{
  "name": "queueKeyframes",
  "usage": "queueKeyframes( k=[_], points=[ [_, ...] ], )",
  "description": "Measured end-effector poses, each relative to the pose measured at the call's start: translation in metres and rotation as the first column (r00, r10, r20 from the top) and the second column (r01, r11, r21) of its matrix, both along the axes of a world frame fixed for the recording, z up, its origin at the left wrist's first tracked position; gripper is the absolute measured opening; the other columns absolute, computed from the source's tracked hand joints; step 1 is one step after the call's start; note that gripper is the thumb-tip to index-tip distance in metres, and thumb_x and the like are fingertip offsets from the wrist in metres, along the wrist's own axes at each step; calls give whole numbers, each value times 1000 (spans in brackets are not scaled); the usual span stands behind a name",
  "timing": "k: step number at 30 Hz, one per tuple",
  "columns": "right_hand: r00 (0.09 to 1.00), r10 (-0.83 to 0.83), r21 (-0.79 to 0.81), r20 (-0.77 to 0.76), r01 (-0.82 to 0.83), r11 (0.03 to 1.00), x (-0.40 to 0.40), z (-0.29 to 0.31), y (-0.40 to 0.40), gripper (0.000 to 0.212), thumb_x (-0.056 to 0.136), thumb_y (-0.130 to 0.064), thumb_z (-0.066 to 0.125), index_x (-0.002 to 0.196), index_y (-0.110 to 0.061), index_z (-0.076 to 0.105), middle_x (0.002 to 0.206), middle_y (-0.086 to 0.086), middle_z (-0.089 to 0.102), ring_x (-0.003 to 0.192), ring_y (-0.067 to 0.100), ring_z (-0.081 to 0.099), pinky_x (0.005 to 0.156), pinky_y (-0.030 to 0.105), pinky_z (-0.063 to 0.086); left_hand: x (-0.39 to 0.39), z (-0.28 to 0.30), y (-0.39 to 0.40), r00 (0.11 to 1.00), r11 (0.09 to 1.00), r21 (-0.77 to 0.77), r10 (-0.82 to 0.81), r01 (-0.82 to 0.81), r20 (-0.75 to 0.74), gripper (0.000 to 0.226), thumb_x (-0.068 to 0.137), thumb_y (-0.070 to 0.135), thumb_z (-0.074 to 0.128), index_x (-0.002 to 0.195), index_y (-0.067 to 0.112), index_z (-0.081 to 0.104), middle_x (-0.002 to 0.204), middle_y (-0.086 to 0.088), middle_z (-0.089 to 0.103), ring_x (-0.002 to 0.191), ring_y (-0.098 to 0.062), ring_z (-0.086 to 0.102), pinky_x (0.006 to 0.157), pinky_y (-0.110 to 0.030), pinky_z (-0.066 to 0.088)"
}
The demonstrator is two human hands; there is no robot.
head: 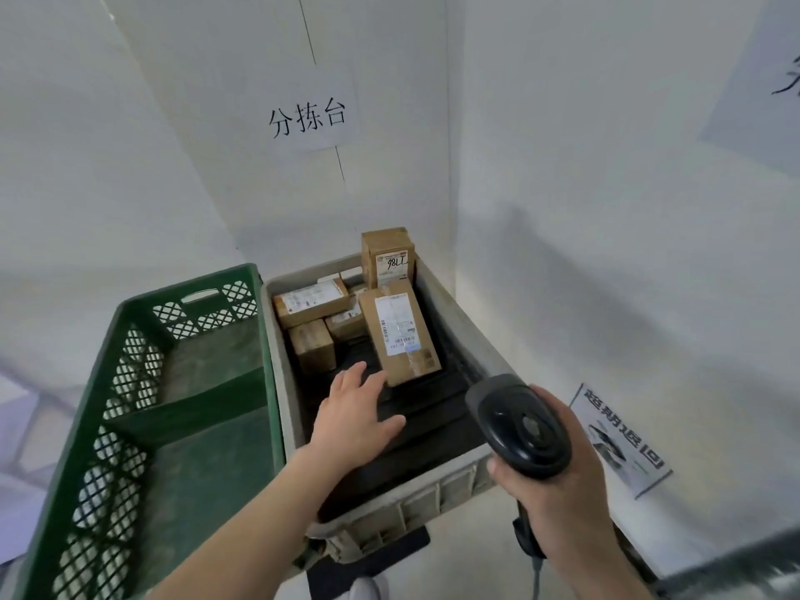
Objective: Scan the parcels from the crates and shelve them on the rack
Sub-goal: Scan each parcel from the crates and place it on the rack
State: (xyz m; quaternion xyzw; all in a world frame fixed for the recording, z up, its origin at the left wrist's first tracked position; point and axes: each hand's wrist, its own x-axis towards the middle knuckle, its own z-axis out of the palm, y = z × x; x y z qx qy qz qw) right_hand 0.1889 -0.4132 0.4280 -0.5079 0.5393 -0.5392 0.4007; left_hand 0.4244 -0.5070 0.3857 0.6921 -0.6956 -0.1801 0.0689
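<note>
The right hand grips the scanner at the near corner of the grey crate. The left hand reaches in, fingers spread, holding nothing. Several parcels wait at its far end. The green crate beside it looks empty, so much work is left.

Two crates stand side by side before me, touching along their long walls: the mesh crate on the left, the solid-walled crate on the right, in the corner of the walls. Parcels lie at the far end of the right crate. The upright parcel stands at the back, the long parcel leans in front of it, the flat parcel lies left of both, and the small parcel sits nearer me. My left hand reaches into that crate, just short of the long parcel. My right hand holds the scanner over the crate's near right corner.
</note>
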Motion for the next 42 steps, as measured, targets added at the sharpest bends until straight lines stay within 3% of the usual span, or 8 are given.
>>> queueKeyframes(
  k=[5,10,17,21,32,34,37,42],
  points=[
    [998,-50,39,-25,51,998,9,-13,-32,83,57,24,84,122,-23,64,102,-22,73,92,-3,69,75,5,49,7,-27,-52,997,997,67,39,-34,-68,80,90,50,68,157,32,28,167,-4,15,154,-28,16,121,-48,31],
    [996,-86,74,-33,88,993,16,-20,-72,84,59,25,83,122,-27,62,106,-20,73,97,0,70,81,9,52,10,-51,-118,924,969,173,223,-176,-310,73,89,38,74,151,24,39,152,-7,40,132,-26,50,107,-39,44],
    [978,-180,76,-111,188,979,33,-29,-130,85,58,26,83,121,-28,64,109,-16,75,101,1,70,83,7,50,12,-97,-185,764,878,346,464,-329,-449,109,87,29,78,161,22,0,156,-18,35,135,-37,47,110,-47,42],
    [965,-220,93,-141,234,968,37,-36,-146,88,58,21,86,124,-31,63,113,-14,74,104,4,70,84,11,53,9,-121,-208,642,809,439,582,-392,-499,119,83,19,82,161,19,-9,153,-20,42,133,-40,49,110,-47,43],
    [959,-222,132,-174,247,960,41,-39,-156,84,59,23,83,121,-30,63,111,-13,74,100,5,71,85,16,55,16,-156,-224,416,724,587,690,-363,-593,104,68,-12,82,152,20,29,135,-9,58,128,-38,53,102,-55,49],
    [961,-219,124,-167,241,963,40,-38,-152,83,59,23,83,122,-27,63,111,-12,74,101,7,71,86,17,54,14,-150,-220,412,744,591,666,-311,-622,94,69,-9,82,145,24,36,130,-4,61,119,-36,58,91,-56,54],
    [968,-206,119,-140,223,967,39,-36,-141,84,59,24,84,124,-24,63,110,-13,74,101,5,70,85,12,52,12,-130,-208,463,811,516,583,-276,-668,104,75,0,83,153,34,24,127,5,57,104,-28,61,73,-49,59],
    [983,-164,83,-88,171,982,35,-22,-112,81,59,24,83,120,-25,64,106,-18,74,97,1,70,81,9,51,19,-90,-178,591,930,269,368,-252,-718,124,79,7,83,155,53,-4,146,6,49,129,-27,54,101,-56,51]
  ],
)
